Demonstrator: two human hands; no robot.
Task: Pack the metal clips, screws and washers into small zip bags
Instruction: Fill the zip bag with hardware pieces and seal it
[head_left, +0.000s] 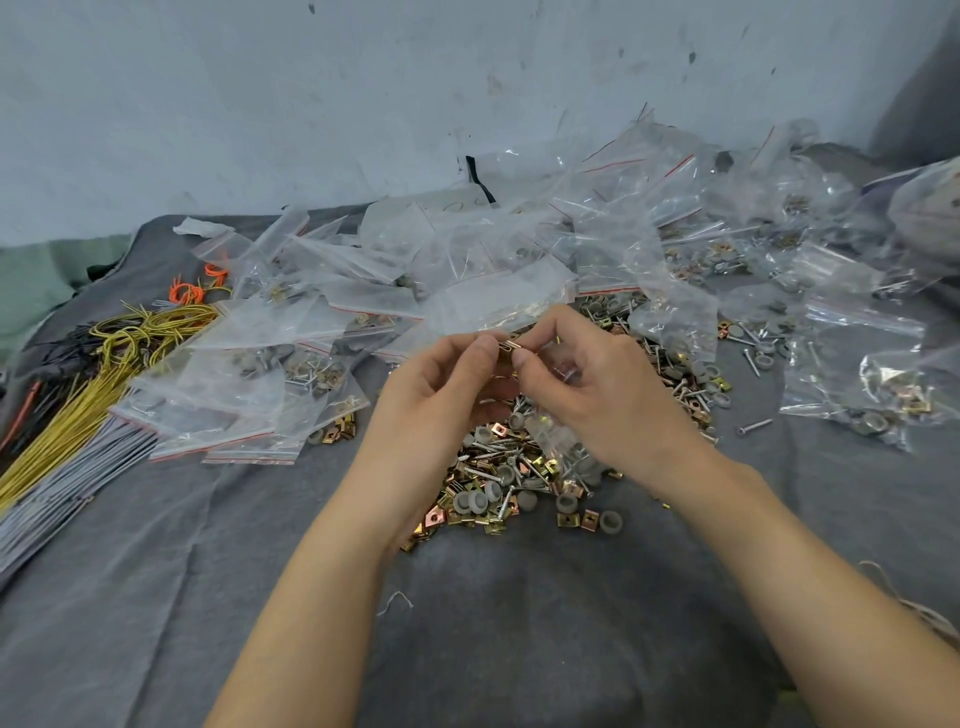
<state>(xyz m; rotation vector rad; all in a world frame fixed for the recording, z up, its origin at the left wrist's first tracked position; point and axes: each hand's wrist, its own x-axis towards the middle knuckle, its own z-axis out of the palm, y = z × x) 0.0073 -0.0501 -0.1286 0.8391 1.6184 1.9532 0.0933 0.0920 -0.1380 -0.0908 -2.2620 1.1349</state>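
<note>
A loose heap of gold metal clips, screws and grey washers (511, 483) lies on the grey cloth (519, 613) below my hands. My left hand (447, 379) and my right hand (587, 379) are raised over the heap, fingertips meeting. Together they pinch the top of a small clear zip bag (558, 431) that hangs down from my right hand, holding screws and washers. A gold clip (511, 344) shows between the fingertips. Whether the bag's mouth is sealed cannot be told.
Filled and flat zip bags with red seal lines (291, 364) lie piled at left, behind (519, 249) and at right (862, 374). Yellow, orange and grey ties (104, 374) lie at far left. A wall rises behind.
</note>
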